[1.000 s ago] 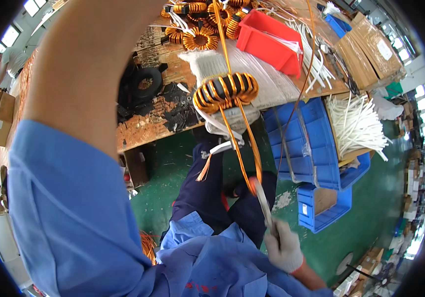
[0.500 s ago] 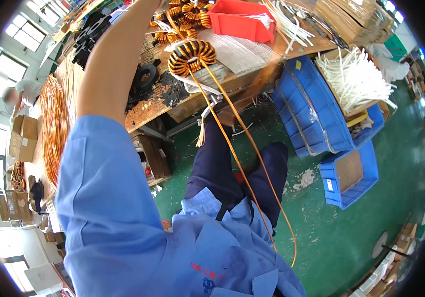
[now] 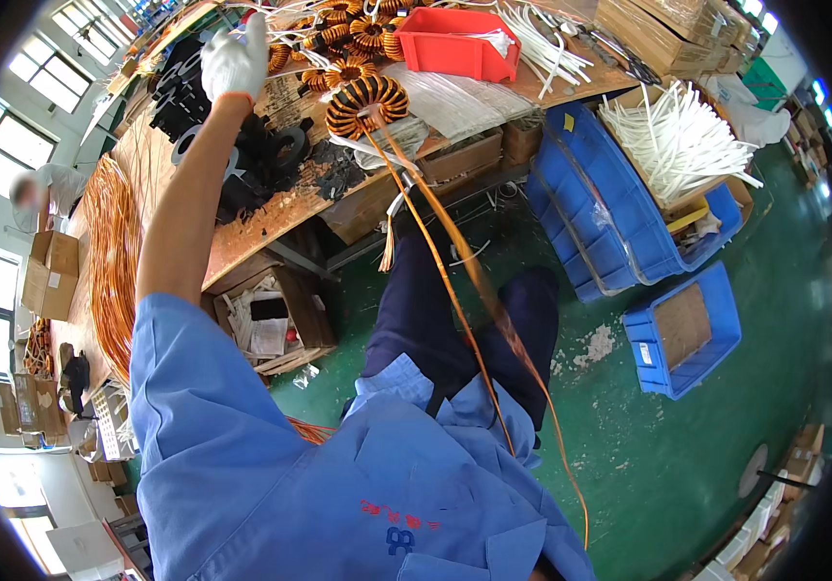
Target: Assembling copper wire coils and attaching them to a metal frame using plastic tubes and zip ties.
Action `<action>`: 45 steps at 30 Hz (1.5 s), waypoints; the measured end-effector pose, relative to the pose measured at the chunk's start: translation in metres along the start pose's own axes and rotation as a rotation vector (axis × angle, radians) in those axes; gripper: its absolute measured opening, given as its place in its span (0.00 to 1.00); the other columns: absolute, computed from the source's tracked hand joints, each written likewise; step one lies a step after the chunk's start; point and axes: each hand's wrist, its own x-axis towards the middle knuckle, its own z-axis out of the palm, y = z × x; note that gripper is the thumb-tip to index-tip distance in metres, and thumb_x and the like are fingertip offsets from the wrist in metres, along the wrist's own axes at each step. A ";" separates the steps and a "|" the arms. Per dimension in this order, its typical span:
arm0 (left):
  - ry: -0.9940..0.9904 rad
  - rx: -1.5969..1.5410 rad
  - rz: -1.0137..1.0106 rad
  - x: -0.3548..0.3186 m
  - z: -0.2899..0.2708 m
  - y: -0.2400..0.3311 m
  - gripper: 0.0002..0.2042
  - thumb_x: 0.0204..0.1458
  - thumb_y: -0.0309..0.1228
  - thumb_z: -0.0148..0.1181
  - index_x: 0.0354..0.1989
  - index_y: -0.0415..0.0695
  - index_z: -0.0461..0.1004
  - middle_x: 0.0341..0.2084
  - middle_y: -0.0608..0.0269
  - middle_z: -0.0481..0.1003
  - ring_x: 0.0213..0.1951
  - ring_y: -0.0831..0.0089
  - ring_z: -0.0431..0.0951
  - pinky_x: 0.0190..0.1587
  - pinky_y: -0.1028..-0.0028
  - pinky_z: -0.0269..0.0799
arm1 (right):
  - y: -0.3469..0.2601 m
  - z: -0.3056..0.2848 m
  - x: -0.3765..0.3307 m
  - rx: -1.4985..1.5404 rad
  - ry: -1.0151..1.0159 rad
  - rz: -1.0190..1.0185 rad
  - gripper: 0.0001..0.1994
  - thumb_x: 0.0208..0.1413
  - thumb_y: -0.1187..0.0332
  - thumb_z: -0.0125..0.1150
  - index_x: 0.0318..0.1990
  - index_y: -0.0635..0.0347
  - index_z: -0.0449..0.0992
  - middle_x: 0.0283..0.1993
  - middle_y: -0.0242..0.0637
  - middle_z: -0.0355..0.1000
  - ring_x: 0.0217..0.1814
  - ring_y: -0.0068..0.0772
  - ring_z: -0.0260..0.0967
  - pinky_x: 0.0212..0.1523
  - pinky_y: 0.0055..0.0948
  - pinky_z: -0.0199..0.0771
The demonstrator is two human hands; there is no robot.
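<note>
White-gloved left hand raised above a worn wooden workbench, a copper-wound black ring coil apart from it near the front edge.
Its fingers look bunched, though whether they pinch anything cannot be told; the right hand is out of view. Black plastic pieces lie just beside the left wrist. From the coil, two long orange copper-wire tails slant down over dark trousers. The ring is probably dense and hard, best grasped around its outer rim; the tails seem springy and slippery, needing a firm pinch near the ring. Beyond sit a red plastic bin and more copper-wound rings.
</note>
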 end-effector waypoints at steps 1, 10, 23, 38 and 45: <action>0.298 0.026 0.335 -0.025 -0.012 0.013 0.39 0.65 0.62 0.56 0.69 0.38 0.74 0.64 0.35 0.76 0.67 0.45 0.76 0.68 0.52 0.72 | 0.002 -0.004 0.001 0.012 0.015 0.011 0.17 0.73 0.53 0.57 0.51 0.59 0.79 0.35 0.43 0.83 0.33 0.47 0.82 0.33 0.47 0.81; -0.545 -0.078 1.685 -0.189 -0.037 0.092 0.20 0.54 0.50 0.70 0.47 0.49 0.83 0.37 0.63 0.79 0.45 0.60 0.83 0.55 0.55 0.79 | 0.016 -0.060 -0.006 0.092 0.190 0.130 0.16 0.75 0.58 0.55 0.53 0.63 0.78 0.35 0.40 0.83 0.31 0.42 0.82 0.34 0.43 0.82; -0.709 -1.710 -0.635 -0.067 0.025 0.045 0.21 0.75 0.48 0.54 0.33 0.44 0.72 0.15 0.77 0.55 0.14 0.81 0.51 0.16 0.73 0.49 | -0.723 -0.083 0.007 0.293 -0.245 -1.292 0.12 0.72 0.69 0.59 0.56 0.67 0.75 0.30 0.40 0.76 0.26 0.35 0.76 0.29 0.32 0.74; -0.887 -1.595 -0.521 -0.011 0.119 0.089 0.21 0.74 0.50 0.57 0.35 0.45 0.74 0.19 0.80 0.60 0.16 0.85 0.54 0.17 0.76 0.51 | -0.726 -0.098 0.043 0.302 -0.131 -1.228 0.17 0.66 0.70 0.63 0.60 0.67 0.76 0.35 0.39 0.80 0.26 0.29 0.76 0.35 0.31 0.80; -1.028 -1.490 -0.314 0.002 0.138 0.128 0.22 0.70 0.52 0.64 0.39 0.42 0.77 0.17 0.78 0.63 0.16 0.87 0.54 0.17 0.78 0.51 | -0.877 -0.042 0.067 0.531 -0.627 -0.788 0.11 0.73 0.67 0.61 0.53 0.66 0.75 0.29 0.35 0.75 0.23 0.21 0.74 0.22 0.25 0.72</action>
